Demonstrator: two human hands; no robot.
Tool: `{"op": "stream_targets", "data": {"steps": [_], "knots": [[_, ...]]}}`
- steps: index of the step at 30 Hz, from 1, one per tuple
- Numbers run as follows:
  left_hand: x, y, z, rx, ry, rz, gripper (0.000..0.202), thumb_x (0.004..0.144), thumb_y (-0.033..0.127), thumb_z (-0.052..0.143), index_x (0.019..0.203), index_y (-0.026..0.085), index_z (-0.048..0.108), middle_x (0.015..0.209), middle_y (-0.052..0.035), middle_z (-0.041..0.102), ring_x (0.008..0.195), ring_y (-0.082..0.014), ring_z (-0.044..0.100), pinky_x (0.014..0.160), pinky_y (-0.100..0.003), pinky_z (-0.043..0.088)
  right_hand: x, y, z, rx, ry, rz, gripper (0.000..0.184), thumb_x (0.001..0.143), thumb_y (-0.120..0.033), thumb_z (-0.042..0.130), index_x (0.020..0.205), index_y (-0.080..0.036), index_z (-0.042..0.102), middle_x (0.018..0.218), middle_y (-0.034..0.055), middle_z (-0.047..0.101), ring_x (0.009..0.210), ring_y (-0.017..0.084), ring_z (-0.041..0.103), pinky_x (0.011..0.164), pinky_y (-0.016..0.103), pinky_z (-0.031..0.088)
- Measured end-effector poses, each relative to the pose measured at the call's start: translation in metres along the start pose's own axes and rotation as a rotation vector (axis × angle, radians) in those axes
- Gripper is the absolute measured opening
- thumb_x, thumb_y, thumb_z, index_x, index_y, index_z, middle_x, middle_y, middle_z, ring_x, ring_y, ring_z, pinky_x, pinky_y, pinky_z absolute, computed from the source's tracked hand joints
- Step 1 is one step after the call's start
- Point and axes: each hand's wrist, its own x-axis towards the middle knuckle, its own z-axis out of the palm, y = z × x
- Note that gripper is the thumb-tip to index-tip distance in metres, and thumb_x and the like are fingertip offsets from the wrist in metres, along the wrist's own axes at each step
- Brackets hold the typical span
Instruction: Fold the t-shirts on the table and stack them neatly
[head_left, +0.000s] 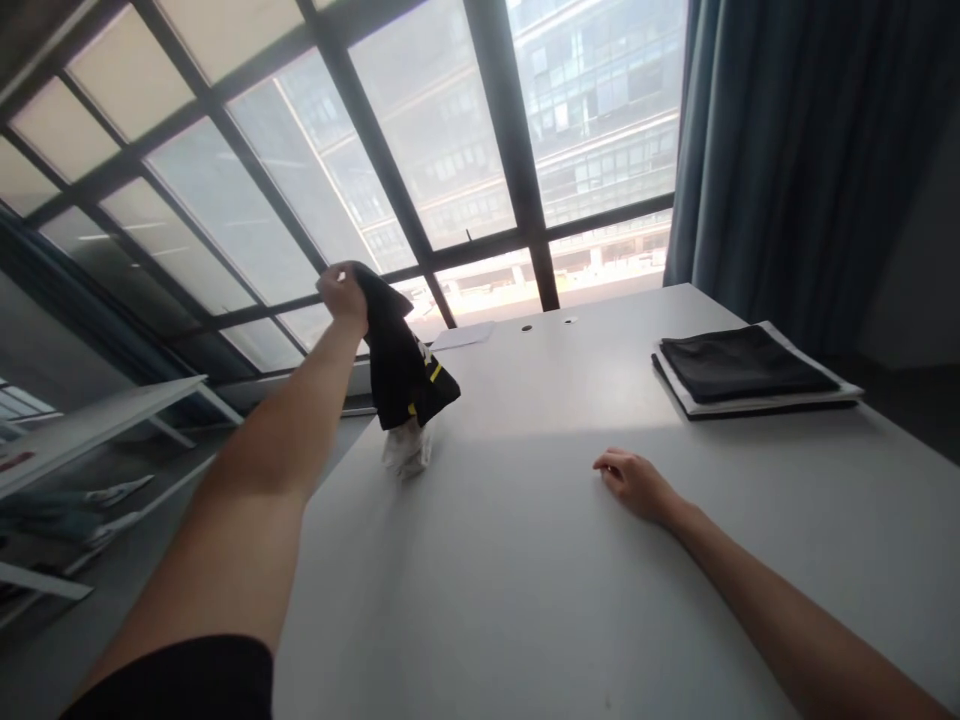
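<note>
My left hand (343, 292) gripped the top of a black cloth, while my right hand (636, 485) was loosely curled over the middle of the white table (525, 580); I cannot tell whether its fingers were fully closed. A folded black-and-white stack (750, 365) lay by the table's right edge. The black cloth (394, 350), with yellow marks, hung raised at the left edge. A pale sheet (465, 335) lay at the far left corner. A blurred whitish crumpled thing (407, 450) showed under the cloth's lower end.
</note>
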Motion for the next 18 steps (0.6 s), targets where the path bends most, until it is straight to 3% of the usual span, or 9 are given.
{"op": "stream_targets", "data": {"steps": [3, 7, 9, 11, 14, 16, 18], "knots": [[0.002, -0.033, -0.043, 0.158, -0.031, -0.096, 0.016, 0.098, 0.011, 0.05, 0.092, 0.01, 0.065, 0.072, 0.0021, 0.06, 0.085, -0.0136, 0.051, 0.093, -0.029, 0.045, 0.0, 0.001, 0.002, -0.018, -0.002, 0.014, 0.027, 0.091, -0.021, 0.049, 0.099, -0.022, 0.075, 0.096, 0.0044, 0.072, 0.08, 0.018, 0.066, 0.077, 0.029, 0.046], [-0.039, -0.082, -0.076, 0.373, -0.21, -0.213, 0.011, 0.084, 0.013, 0.062, 0.093, 0.01, 0.069, 0.087, -0.0073, 0.067, 0.105, -0.0255, 0.059, 0.103, -0.042, 0.042, 0.001, 0.002, 0.002, -0.036, -0.006, 0.031, 0.028, 0.091, -0.022, 0.048, 0.099, -0.023, 0.075, 0.099, 0.0051, 0.073, 0.084, 0.019, 0.067, 0.079, 0.03, 0.047], [-0.077, -0.105, -0.083, 0.458, -0.305, -0.226, 0.024, 0.083, 0.021, 0.064, 0.104, 0.011, 0.07, 0.113, -0.0148, 0.068, 0.125, -0.0323, 0.053, 0.112, -0.047, 0.035, 0.001, 0.002, 0.003, -0.037, -0.009, 0.033, 0.028, 0.091, -0.022, 0.048, 0.099, -0.023, 0.075, 0.1, 0.0059, 0.074, 0.086, 0.02, 0.068, 0.081, 0.031, 0.047], [-0.123, -0.126, -0.086, 0.541, -0.458, -0.229, 0.038, 0.084, 0.033, 0.064, 0.118, 0.016, 0.068, 0.137, -0.0163, 0.06, 0.141, -0.0345, 0.042, 0.118, -0.048, 0.029, 0.002, 0.002, 0.003, -0.029, -0.013, 0.035, 0.028, 0.091, -0.021, 0.048, 0.099, -0.023, 0.075, 0.101, 0.0067, 0.074, 0.09, 0.021, 0.068, 0.084, 0.032, 0.047], [-0.188, -0.151, -0.089, 0.646, -0.643, -0.306, 0.061, 0.076, 0.043, 0.072, 0.132, 0.02, 0.062, 0.15, -0.0196, 0.051, 0.146, -0.041, 0.037, 0.116, -0.055, 0.03, 0.003, 0.001, 0.003, -0.015, -0.009, 0.044, 0.028, 0.091, -0.021, 0.049, 0.099, -0.023, 0.076, 0.102, 0.0068, 0.074, 0.092, 0.022, 0.068, 0.087, 0.033, 0.047], [-0.213, -0.16, -0.091, 0.687, -0.692, -0.352, 0.07, 0.077, 0.043, 0.07, 0.141, 0.017, 0.055, 0.154, -0.0252, 0.044, 0.147, -0.0456, 0.033, 0.114, -0.062, 0.029, 0.003, -0.001, 0.002, -0.01, 0.0, 0.045, 0.028, 0.091, -0.019, 0.05, 0.099, -0.022, 0.076, 0.101, 0.0063, 0.074, 0.092, 0.021, 0.068, 0.087, 0.032, 0.047], [-0.221, -0.162, -0.086, 0.73, -0.702, -0.377, 0.077, 0.079, 0.04, 0.066, 0.149, 0.016, 0.046, 0.16, -0.0287, 0.033, 0.148, -0.0521, 0.026, 0.112, -0.071, 0.024, 0.002, -0.005, 0.0, -0.013, 0.014, 0.047, 0.027, 0.091, -0.018, 0.05, 0.099, -0.022, 0.076, 0.1, 0.006, 0.074, 0.091, 0.02, 0.068, 0.085, 0.031, 0.047]]}}
